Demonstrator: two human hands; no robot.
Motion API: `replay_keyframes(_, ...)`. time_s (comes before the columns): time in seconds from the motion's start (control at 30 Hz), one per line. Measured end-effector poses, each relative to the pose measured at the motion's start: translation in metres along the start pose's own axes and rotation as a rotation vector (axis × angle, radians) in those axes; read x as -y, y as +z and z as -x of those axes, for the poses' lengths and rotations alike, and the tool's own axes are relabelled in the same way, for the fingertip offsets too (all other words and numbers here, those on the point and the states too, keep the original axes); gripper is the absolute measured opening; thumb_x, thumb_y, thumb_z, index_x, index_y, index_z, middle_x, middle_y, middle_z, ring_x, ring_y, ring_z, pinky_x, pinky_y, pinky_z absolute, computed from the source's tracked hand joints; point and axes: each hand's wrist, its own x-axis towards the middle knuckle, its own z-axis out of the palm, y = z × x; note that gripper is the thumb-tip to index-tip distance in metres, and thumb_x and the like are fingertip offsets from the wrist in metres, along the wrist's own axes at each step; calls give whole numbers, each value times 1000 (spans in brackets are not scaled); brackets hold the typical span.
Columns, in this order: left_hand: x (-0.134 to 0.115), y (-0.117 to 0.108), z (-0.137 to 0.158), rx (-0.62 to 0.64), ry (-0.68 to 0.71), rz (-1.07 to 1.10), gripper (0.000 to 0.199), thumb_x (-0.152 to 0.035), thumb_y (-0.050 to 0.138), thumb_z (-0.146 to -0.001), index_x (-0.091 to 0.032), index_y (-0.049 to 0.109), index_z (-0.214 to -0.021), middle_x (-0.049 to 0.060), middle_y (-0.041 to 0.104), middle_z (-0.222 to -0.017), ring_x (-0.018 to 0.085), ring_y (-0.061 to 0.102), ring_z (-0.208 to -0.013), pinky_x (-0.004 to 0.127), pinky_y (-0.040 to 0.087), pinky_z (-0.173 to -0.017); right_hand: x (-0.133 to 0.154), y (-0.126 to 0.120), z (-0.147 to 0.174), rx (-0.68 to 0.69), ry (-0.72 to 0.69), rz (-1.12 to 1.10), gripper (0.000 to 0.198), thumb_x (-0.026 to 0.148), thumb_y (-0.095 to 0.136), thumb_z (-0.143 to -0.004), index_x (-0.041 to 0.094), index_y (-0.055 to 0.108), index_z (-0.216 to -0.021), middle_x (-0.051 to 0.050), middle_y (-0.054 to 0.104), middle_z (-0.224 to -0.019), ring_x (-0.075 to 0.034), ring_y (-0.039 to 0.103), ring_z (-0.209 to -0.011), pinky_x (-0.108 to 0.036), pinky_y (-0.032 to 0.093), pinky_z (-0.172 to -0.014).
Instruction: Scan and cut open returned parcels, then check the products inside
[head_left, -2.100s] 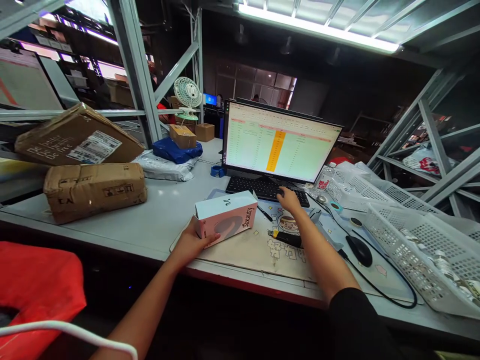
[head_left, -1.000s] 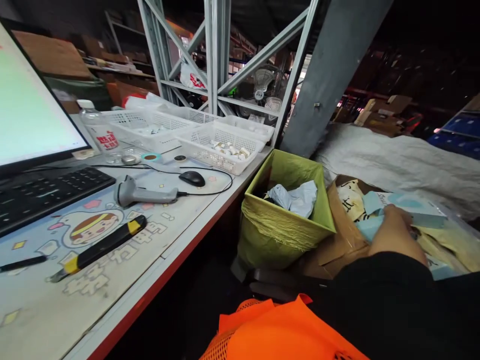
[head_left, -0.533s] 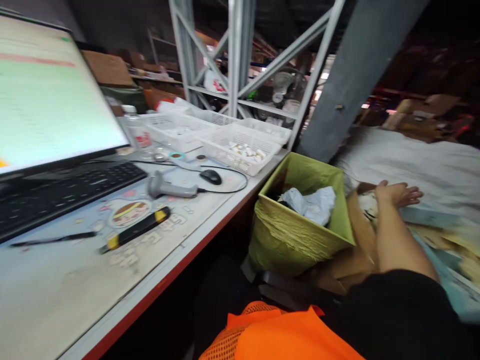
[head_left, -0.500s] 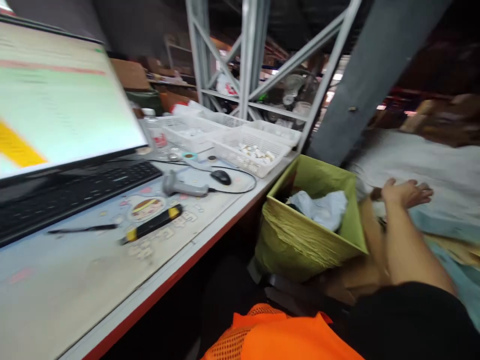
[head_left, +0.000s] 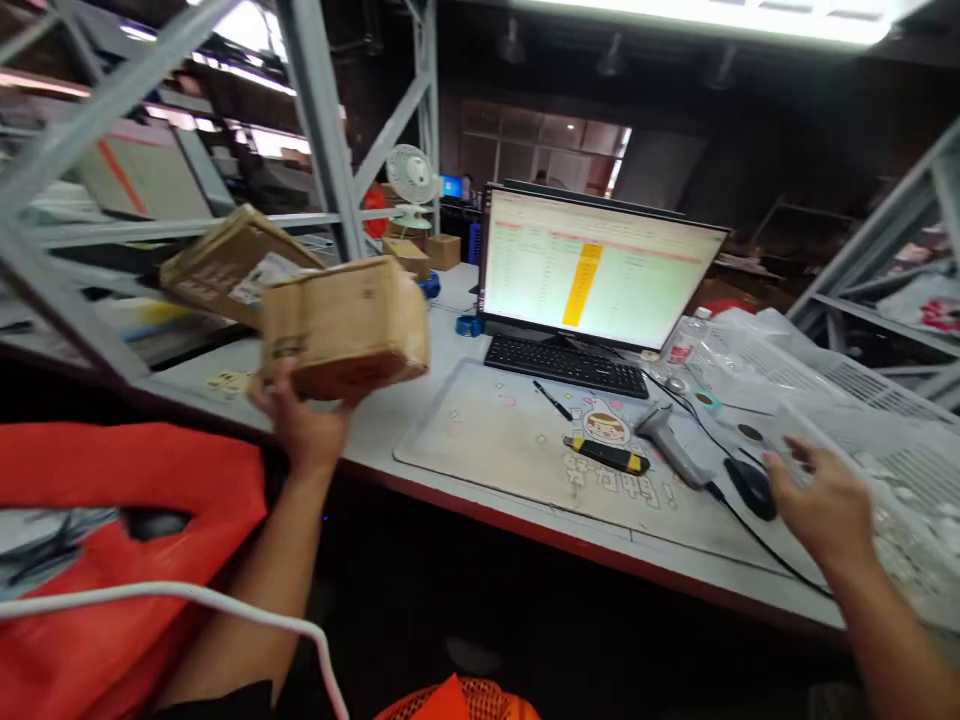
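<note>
A taped brown cardboard box (head_left: 341,325) rests in my left hand (head_left: 307,425), which grips it from below at its near side. The box is tilted and held over the left end of the desk. Behind it, a second cardboard box (head_left: 240,265) with a white label leans at a slant. My right hand (head_left: 829,505) is over the right side of the desk, just right of the black mouse (head_left: 750,487). Its fingers are apart and slightly blurred, with nothing seen in them. Left of the mouse lies a grey barcode scanner (head_left: 671,445).
A desk mat (head_left: 480,430) bears a yellow-black utility knife (head_left: 607,455) and a dark pen (head_left: 553,400). Behind are a keyboard (head_left: 566,367) and a lit monitor (head_left: 600,265). White plastic baskets (head_left: 862,380) stand at right. A red bag (head_left: 217,490) and metal frame (head_left: 322,120) are at left.
The view has swung left from the green bin to the desk. My right hand has left the white sheeting and is now beside the mouse. My left hand has come into view holding the box.
</note>
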Motion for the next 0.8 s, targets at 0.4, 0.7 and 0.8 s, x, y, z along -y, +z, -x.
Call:
replay_keyframes(0.4, -118, 18, 44, 399, -283, 429, 103, -62, 102, -56, -26, 52, -139, 19, 46, -161, 40, 52, -146, 35, 66, -78, 56, 122, -19, 642, 90, 270, 72, 43, 56, -97, 7, 47, -159, -26, 68, -142, -41, 67, -131, -48, 53, -106)
replay_keyframes(0.7, -118, 58, 86, 604, -878, 664, 97, -97, 77, -57, -17, 57, -109, 14, 68, -114, 31, 69, -104, 40, 61, -77, 67, 115, -30, 641, 114, 246, 47, 32, 61, -92, 4, 70, -129, -28, 76, -118, -38, 75, -109, -42, 56, -87)
replay_keyframes(0.8, -107, 64, 95, 606, -715, 568, 92, -94, 78, -61, -17, 60, -108, 14, 70, -116, 34, 66, -120, 43, 56, -97, 71, 87, -32, 678, 53, 143, 40, 44, 61, -94, 12, 78, -110, -16, 79, -95, -32, 77, -89, -37, 57, -77)
